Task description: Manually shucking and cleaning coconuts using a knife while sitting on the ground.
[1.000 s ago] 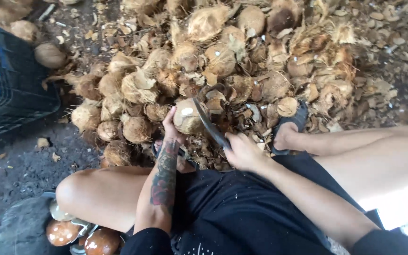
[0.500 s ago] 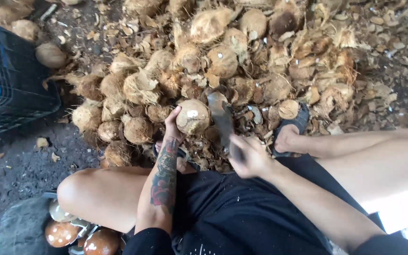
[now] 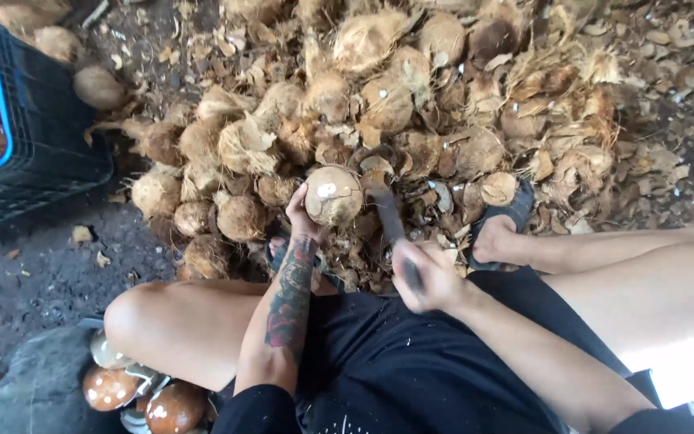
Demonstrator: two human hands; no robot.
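Left hand (image 3: pixel 303 215) clamped on coconut (image 3: pixel 333 194) — partly husked; right hand (image 3: pixel 431 277) gripping blade (image 3: pixel 387 213) — big pile (image 3: pixel 379 104) left.

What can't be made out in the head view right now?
- Blade in the right hand: motion-blurred, edge and exact contact with the coconut unclear.
- Left hand fingers: hidden behind that coconut.
- Blue-rimmed crate: cut off by the left edge, contents only partly seen.
- Brown shells beside the thigh: partly hidden by the leg.
- Left foot: mostly hidden behind the forearm.
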